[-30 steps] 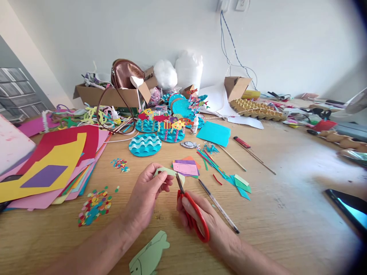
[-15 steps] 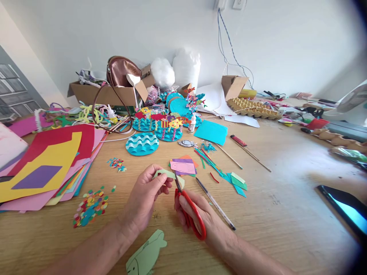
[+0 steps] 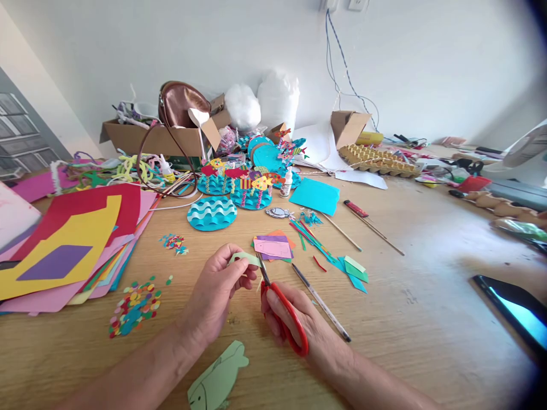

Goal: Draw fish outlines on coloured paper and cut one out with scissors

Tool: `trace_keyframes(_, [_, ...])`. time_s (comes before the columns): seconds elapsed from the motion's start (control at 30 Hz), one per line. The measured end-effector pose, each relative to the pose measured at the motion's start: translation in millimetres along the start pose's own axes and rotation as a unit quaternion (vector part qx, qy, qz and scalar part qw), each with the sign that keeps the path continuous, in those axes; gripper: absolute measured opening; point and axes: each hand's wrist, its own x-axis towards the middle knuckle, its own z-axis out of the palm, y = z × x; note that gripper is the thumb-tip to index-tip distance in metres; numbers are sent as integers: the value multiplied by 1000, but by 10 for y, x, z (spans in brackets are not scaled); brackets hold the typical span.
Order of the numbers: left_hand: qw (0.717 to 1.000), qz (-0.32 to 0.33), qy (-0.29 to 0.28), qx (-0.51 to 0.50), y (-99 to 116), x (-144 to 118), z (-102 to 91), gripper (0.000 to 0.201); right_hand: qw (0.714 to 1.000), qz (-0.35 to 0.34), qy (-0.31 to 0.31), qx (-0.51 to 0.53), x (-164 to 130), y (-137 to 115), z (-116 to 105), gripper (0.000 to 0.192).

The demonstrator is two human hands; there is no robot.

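My left hand (image 3: 222, 279) pinches a small piece of pale green paper (image 3: 253, 259) between thumb and fingers. Red-handled scissors (image 3: 287, 319) are in my right hand (image 3: 294, 319), their blades reaching up to the right end of that paper. Below, a green paper fish (image 3: 219, 376) with drawn black lines lies on the table. Just beyond the blades rests a pink card with a drawn outline (image 3: 273, 247), on top of several coloured pieces. A ballpoint pen (image 3: 321, 303) lies to the right of my right hand.
Coloured paper sheets (image 3: 77, 228) are stacked at left, near paper dots (image 3: 135, 307). Blue wave-decorated discs (image 3: 212, 214), a glue bottle (image 3: 286, 183) and a cardboard box (image 3: 154, 139) stand farther back. Paper strips (image 3: 314, 242) lie right of centre; a phone (image 3: 513, 313) is at far right.
The right part of the green paper has come off at the scissors, leaving a shorter piece in my left hand. A thin pale sliver now shows below the blades. Both hands barely moved.
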Motion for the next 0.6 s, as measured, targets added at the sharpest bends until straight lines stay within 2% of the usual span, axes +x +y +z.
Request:
trace_keyframes(0.4, [1000, 4, 16, 17, -8, 46, -17, 13, 1000, 11, 7, 5, 15, 5, 14, 43])
trace_keyframes(0.47, [999, 3, -5, 36, 42, 87, -79, 12, 1000, 10, 0, -1, 19, 8, 4, 44])
trace_keyframes(0.6, [987, -56, -122, 92, 241, 195, -288, 9, 997, 9, -34, -68, 23, -28, -72, 43])
